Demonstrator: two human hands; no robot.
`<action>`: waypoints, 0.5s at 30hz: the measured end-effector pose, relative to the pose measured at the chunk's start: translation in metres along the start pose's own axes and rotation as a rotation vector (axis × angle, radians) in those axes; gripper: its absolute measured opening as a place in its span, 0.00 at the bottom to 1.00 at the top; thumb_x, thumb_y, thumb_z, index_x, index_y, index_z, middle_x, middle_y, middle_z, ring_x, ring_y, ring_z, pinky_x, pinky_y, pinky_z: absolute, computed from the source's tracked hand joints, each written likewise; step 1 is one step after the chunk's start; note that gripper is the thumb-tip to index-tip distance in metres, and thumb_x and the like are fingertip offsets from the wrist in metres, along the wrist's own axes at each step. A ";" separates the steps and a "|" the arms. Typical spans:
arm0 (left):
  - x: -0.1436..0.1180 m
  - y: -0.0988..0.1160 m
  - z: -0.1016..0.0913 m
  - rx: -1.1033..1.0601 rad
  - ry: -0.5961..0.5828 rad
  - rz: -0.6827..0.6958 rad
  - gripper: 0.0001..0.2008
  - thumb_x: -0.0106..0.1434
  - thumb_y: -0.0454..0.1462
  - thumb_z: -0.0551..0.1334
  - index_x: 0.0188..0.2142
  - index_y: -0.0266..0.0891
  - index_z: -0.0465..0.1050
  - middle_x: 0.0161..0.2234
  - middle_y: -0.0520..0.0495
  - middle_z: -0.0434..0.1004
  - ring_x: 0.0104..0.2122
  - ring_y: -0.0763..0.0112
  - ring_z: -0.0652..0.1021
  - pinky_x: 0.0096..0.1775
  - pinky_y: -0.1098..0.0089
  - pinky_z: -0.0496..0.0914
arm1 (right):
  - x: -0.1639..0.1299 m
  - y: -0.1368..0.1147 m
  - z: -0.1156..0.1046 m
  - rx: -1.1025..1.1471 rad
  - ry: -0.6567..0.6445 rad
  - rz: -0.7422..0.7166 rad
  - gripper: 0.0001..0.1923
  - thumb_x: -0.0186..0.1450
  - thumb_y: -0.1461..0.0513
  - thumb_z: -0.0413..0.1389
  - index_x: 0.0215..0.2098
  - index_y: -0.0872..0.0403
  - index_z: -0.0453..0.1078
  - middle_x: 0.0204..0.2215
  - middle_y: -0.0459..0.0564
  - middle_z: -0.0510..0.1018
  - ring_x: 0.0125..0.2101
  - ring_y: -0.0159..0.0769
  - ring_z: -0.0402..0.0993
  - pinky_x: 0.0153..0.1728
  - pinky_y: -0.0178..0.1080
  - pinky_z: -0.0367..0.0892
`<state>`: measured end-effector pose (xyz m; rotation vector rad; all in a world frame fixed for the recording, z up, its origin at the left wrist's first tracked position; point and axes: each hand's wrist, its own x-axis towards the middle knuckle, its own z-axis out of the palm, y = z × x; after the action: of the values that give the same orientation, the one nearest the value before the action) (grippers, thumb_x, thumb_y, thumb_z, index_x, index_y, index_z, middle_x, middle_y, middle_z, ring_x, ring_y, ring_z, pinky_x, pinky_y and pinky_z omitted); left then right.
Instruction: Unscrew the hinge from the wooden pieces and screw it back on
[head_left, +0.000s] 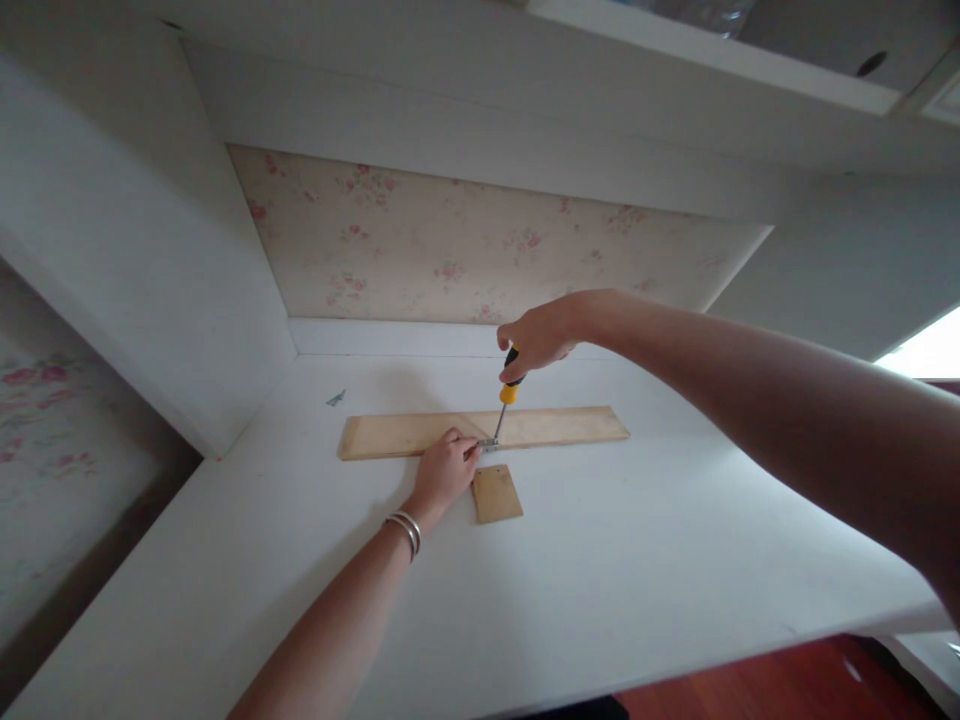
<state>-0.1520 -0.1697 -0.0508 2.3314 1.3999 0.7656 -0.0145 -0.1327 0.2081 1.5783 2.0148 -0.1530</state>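
The right hand [534, 340] grips a screwdriver [508, 388] upright, tip on a small metal bracket [489, 443]. The left hand's [444, 470] fingers pinch that bracket, steadying it against the long wooden board [555, 426] on the desk [637, 540].

The right hand [536, 338] hides most of the screwdriver [508, 390] handle, while the small metal piece [489, 443] at its tip is too small to identify.

Pale raw wood pieces on a smooth, matt white desk [675, 540]

The long wooden strip [555, 426] and small wooden square [496, 493] look unfinished; the screwdriver [507, 394] has a glossy yellow-and-black plastic handle and metal shaft; metal bangles [407, 530]; matt floral wallpaper [465, 245]
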 end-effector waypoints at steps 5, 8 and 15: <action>0.000 0.000 0.000 0.001 -0.006 -0.004 0.12 0.65 0.40 0.54 0.40 0.43 0.76 0.36 0.48 0.71 0.35 0.73 0.74 0.40 0.74 0.66 | -0.001 -0.001 0.001 -0.005 -0.032 0.026 0.28 0.57 0.42 0.51 0.43 0.53 0.70 0.27 0.53 0.74 0.30 0.45 0.72 0.30 0.45 0.63; 0.000 -0.001 0.002 0.001 -0.001 -0.001 0.13 0.65 0.40 0.54 0.42 0.43 0.76 0.36 0.48 0.71 0.36 0.73 0.74 0.41 0.74 0.66 | -0.003 0.000 0.001 0.055 -0.070 0.039 0.28 0.58 0.42 0.51 0.45 0.53 0.68 0.29 0.54 0.75 0.29 0.43 0.71 0.28 0.44 0.64; 0.000 -0.002 0.001 -0.006 -0.004 -0.001 0.13 0.65 0.40 0.54 0.42 0.43 0.75 0.36 0.48 0.71 0.35 0.73 0.73 0.41 0.74 0.66 | -0.005 -0.003 -0.002 0.022 -0.061 0.068 0.24 0.58 0.45 0.53 0.41 0.55 0.71 0.29 0.54 0.75 0.30 0.43 0.72 0.28 0.43 0.65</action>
<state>-0.1526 -0.1688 -0.0522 2.3263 1.3949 0.7639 -0.0171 -0.1367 0.2119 1.6342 1.9161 -0.1957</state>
